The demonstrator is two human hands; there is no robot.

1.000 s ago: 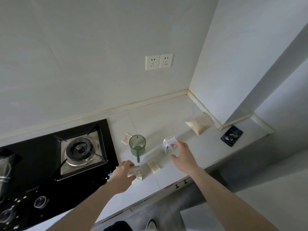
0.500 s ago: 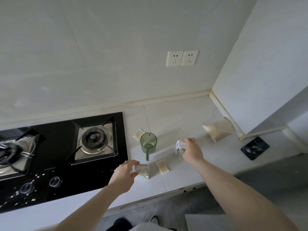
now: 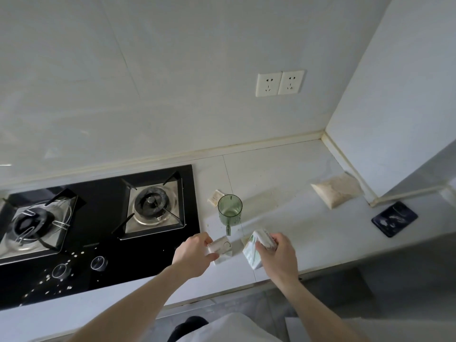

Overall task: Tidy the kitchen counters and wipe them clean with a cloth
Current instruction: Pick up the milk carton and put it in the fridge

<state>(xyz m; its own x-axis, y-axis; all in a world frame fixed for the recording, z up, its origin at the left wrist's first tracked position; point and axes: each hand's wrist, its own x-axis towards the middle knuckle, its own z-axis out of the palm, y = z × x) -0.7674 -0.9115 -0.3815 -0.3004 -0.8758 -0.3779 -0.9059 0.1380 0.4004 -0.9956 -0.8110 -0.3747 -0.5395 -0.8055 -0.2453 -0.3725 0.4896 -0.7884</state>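
Note:
My right hand [image 3: 277, 254] grips a small white and green carton [image 3: 254, 253], lifted and tilted just above the counter [image 3: 308, 230] near its front edge. My left hand [image 3: 195, 253] pinches a small white box [image 3: 220, 246] that rests on another pale packet on the counter, right of the hob. A green see-through cup [image 3: 230, 209] with a handle stands upright just behind both hands. A small beige packet [image 3: 215, 197] lies behind the cup on its left.
A black gas hob [image 3: 98, 218] with two burners fills the counter's left, with white crumbs scattered near its knobs. A bag of pale grain [image 3: 336, 190] lies in the right corner. A dark blue dish [image 3: 394, 218] sits at the far right. Two wall sockets [image 3: 280, 83] are above.
My right hand closed on the carton, lifted it and carried it toward me and to the left. My left hand stayed on the small white box. The view turned left.

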